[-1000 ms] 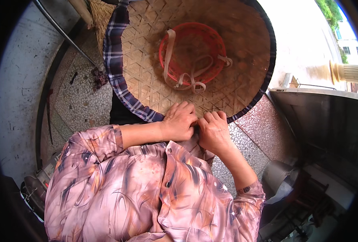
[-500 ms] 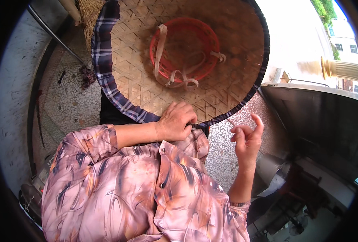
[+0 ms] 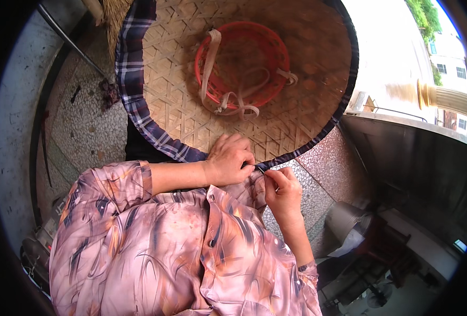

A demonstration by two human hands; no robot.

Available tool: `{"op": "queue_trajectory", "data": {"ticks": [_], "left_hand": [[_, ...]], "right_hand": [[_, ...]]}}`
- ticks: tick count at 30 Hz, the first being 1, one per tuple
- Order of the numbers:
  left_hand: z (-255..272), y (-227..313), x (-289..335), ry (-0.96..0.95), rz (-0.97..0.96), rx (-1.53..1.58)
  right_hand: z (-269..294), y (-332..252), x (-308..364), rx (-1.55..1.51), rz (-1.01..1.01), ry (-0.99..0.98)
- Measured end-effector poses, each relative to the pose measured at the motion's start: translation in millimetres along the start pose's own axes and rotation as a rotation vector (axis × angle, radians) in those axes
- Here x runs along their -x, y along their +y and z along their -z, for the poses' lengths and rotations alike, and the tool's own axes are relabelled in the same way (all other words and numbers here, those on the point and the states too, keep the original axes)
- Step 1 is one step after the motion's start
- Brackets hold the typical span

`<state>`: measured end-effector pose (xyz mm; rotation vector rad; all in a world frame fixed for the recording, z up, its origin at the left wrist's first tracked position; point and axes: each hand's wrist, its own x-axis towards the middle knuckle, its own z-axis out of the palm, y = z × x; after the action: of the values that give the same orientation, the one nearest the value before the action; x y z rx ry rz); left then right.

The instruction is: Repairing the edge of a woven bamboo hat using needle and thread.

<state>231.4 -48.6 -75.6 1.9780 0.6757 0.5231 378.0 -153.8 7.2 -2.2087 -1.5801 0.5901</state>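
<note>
A wide woven bamboo hat (image 3: pixel 175 100) rests upside down against my lap, its edge bound in dark plaid cloth (image 3: pixel 133 87). Inside it sits a red plastic basket-like ring (image 3: pixel 278 52) with pale ribbon straps (image 3: pixel 208 66) tied to it. My left hand (image 3: pixel 230 160) is closed over the near rim, thumb and fingers pinching the cloth edge. Right beside it, my right hand (image 3: pixel 283 190) pinches a thin needle (image 3: pixel 260 169) whose tip meets the binding. Any thread is too fine to make out.
At the upper left a straw broom (image 3: pixel 112 26) and a metal rod (image 3: pixel 73 45) stand over the speckled floor (image 3: pixel 94 129). A dark panel (image 3: pixel 402 152) rises on the right. Below it are a pale bin-like container (image 3: pixel 344 221) and dim furniture.
My right hand has come in from the right, from raised with a finger lifted to a pinch at the rim. The left hand keeps its hold; the hat has barely shifted.
</note>
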Motion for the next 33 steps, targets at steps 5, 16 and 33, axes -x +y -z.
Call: {"op": "queue_trajectory", "data": {"ticks": [5, 16, 33], "left_hand": [[2.4, -2.1, -8.9, -0.011, -0.006, -0.069], [6.7, -12.9, -14.4, -0.013, -0.027, -0.056], [14.4, -23.5, -8.5, 0.028, -0.112, -0.033]], "right_hand": [[-4.3, -2.3, -11.3, 0.114, 0.022, 0.003], [-16.8, -5.3, -26.5, 0.146, 0.012, -0.018], [-38.3, -6.7, -21.0, 0.166, 0.046, 0.049]]}}
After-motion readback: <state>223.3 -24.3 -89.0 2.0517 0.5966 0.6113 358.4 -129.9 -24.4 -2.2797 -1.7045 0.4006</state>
